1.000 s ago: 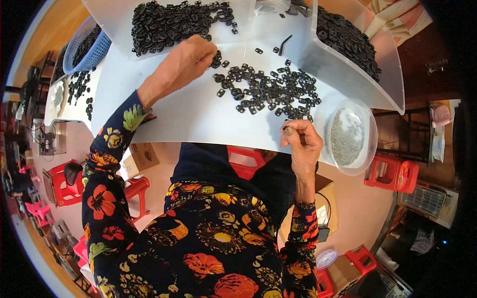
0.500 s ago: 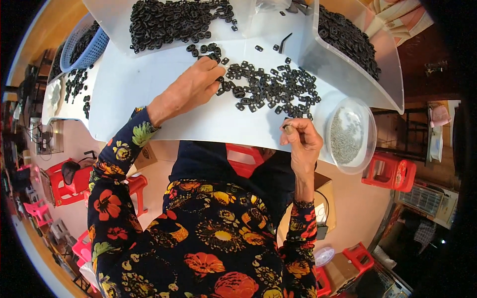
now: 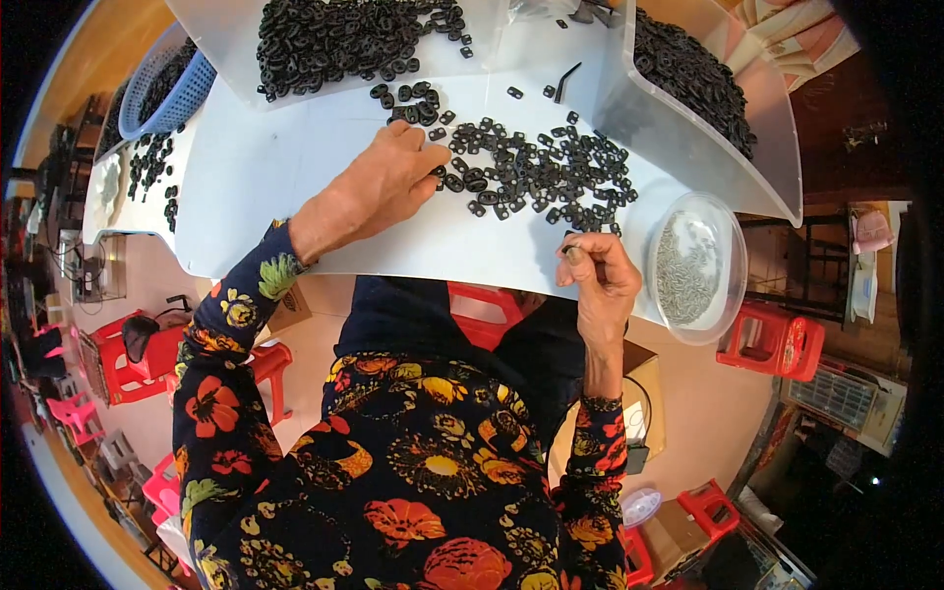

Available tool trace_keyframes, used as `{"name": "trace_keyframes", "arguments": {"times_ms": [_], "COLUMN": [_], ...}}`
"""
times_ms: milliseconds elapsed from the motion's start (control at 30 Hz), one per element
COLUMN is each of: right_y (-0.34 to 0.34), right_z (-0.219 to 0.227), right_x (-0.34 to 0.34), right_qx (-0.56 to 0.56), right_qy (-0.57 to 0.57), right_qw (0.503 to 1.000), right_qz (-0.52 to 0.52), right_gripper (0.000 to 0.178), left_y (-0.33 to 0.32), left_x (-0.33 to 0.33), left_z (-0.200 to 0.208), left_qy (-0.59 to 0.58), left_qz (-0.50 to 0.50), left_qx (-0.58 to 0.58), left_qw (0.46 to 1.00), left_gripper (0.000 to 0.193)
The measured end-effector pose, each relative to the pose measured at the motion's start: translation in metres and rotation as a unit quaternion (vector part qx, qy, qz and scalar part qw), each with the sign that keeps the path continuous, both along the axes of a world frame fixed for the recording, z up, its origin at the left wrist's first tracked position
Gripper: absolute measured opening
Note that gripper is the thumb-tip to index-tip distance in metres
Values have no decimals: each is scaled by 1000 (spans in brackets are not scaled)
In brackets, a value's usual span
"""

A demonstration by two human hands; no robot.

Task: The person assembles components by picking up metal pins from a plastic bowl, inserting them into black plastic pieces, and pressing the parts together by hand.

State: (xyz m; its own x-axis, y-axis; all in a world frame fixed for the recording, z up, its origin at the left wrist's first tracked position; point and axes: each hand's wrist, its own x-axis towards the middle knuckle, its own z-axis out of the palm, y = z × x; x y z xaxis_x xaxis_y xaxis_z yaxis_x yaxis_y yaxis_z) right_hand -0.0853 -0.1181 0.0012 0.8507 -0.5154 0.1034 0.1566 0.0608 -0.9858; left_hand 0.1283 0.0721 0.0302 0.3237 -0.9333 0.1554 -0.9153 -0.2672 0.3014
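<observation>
While the left hand (image 3: pixel 385 185) lies palm down on the white table (image 3: pixel 256 177), its fingers (image 3: pixel 433 162) are spread flat and only loosely curled, their tips touching the near edge of a loose scatter of small black parts (image 3: pixel 536 172) that spreads away from them toward three o'clock; nothing is gripped there. At about five o'clock from that scatter, the right hand (image 3: pixel 598 280) is held up at the table's near edge, fingers (image 3: pixel 582 252) pinched shut on one small dark piece (image 3: pixel 571 252), too small to tell its shape. Just beside this hand, at three o'clock, sits a clear round bowl (image 3: pixel 733 258) of small grey metal bits. A bigger heap of black parts (image 3: pixel 344 34) lies at twelve o'clock on a pale tray, and a clear bin (image 3: pixel 708 147) holding more stands at two o'clock. A bent black key (image 3: pixel 563 81) lies between heap and bin. At ten o'clock a blue basket (image 3: pixel 162 93) holds further black parts. Red stools (image 3: pixel 782 339) stand on the floor below
</observation>
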Motion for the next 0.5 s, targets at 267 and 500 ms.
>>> {"name": "trace_keyframes", "arguments": {"times_ms": [267,500], "right_y": [-1,-2], "right_z": [4,-1], "right_x": [0,-2], "right_qx": [-5,30], "right_qy": [-10,-17], "right_qw": [1000,999], "right_qz": [-7,-3], "right_gripper": [8,7], "left_y": [-4,-26], "left_x": [-4,-35], "left_z": [-4,4], "left_qy": [49,657], "left_qz": [0,76], "left_qx": [-121,-178], "left_qw": [991,729], "left_gripper": [19,19]}}
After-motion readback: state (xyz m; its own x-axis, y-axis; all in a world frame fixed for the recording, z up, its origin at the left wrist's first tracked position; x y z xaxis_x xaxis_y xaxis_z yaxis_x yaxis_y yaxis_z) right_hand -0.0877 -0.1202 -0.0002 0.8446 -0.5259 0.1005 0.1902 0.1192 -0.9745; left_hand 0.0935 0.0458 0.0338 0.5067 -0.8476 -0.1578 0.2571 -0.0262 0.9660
